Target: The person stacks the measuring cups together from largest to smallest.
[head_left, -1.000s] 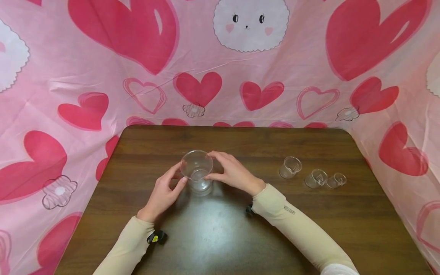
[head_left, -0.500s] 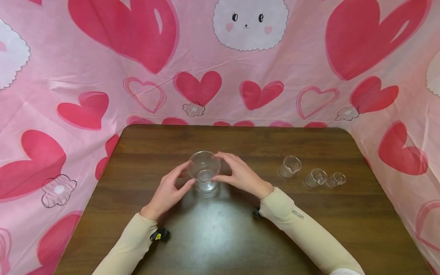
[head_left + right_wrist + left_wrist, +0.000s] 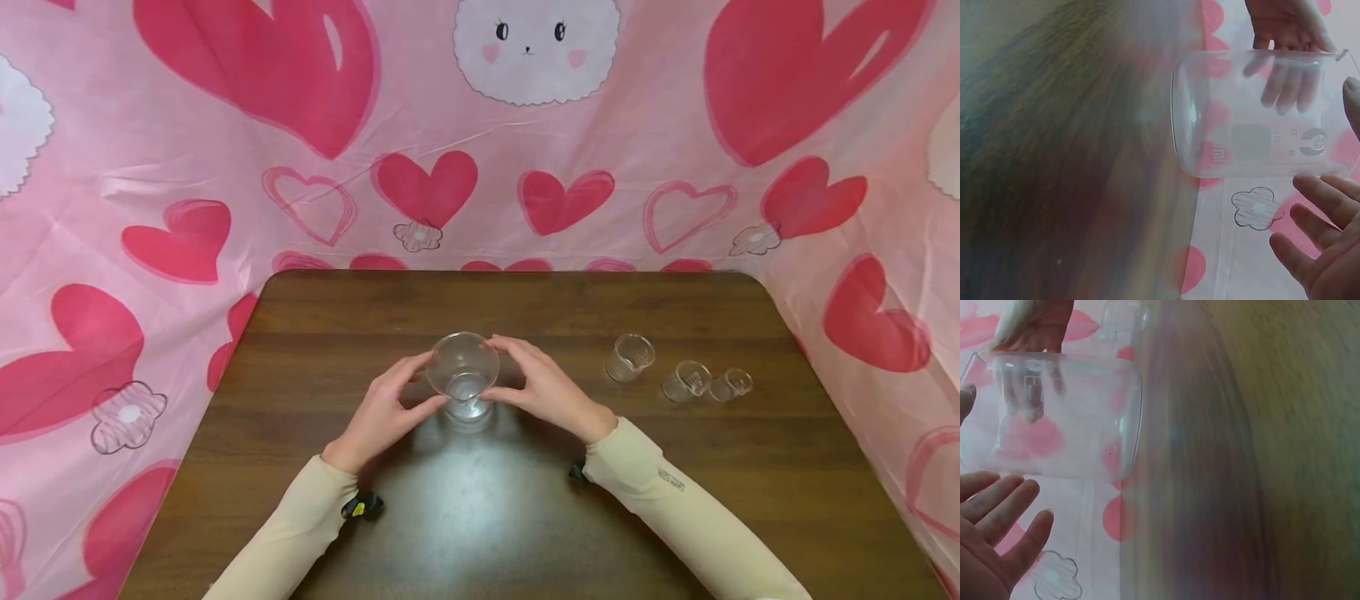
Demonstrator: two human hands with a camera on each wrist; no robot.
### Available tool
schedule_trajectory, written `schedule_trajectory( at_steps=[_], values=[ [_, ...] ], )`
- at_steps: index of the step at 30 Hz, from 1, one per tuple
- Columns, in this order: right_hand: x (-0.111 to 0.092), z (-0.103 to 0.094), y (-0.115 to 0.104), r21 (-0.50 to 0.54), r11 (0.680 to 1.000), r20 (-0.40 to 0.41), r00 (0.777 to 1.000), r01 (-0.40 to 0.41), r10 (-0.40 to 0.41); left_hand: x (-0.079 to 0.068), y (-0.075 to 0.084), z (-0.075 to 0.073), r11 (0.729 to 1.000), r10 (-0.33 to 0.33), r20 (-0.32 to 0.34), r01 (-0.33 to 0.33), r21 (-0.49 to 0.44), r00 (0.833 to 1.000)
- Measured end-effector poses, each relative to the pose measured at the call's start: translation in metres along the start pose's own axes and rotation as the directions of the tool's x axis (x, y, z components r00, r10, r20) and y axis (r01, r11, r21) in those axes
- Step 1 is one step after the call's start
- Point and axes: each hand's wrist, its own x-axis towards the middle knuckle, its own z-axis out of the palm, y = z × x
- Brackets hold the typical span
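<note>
A large clear glass beaker [image 3: 465, 396] is held upright between both hands near the middle of the table. On its left side the left hand [image 3: 381, 417] grips it close to the rim, thumb in front and fingers behind. The right hand [image 3: 546, 392] holds the opposite side the same way. Through the glass beaker [image 3: 1250, 142] in the right wrist view, pale printed marks show on the wall, and the left hand's fingers appear behind it. The left wrist view shows the beaker [image 3: 1079, 425] with a pouring lip at its rim and nothing visible inside.
Three smaller clear beakers stand to the right: a larger one [image 3: 630, 360], a middle one [image 3: 686, 382] and the smallest [image 3: 731, 385] at the far end. The dark wooden table [image 3: 360, 304] has rounded back corners, with a pink heart-print cloth [image 3: 495, 133] hanging around it.
Both hands have carried the large beaker a short way to the right, keeping the same hold. The view has shifted slightly; the three smaller beakers stay in place on the table.
</note>
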Motion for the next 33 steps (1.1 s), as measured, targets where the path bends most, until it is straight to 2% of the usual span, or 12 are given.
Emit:
schedule_trajectory(
  at_steps=[12,25,33],
  values=[
    [-0.016,-0.01,0.005,0.039,0.999,-0.015,1.0,0.003,-0.003,0.009,0.008,0.015,0.999,0.043,0.008,-0.043,-0.019,0.999],
    [-0.034,-0.02,0.013,0.06,0.998,-0.037,0.999,-0.012,0.015,0.015,0.013,0.034,0.996,0.013,0.07,-0.006,-0.093,0.997],
    [-0.043,-0.023,0.016,0.063,0.998,-0.059,0.998,-0.008,0.012,0.017,0.018,0.046,0.992,0.044,0.066,-0.036,-0.12,0.997]
  ],
)
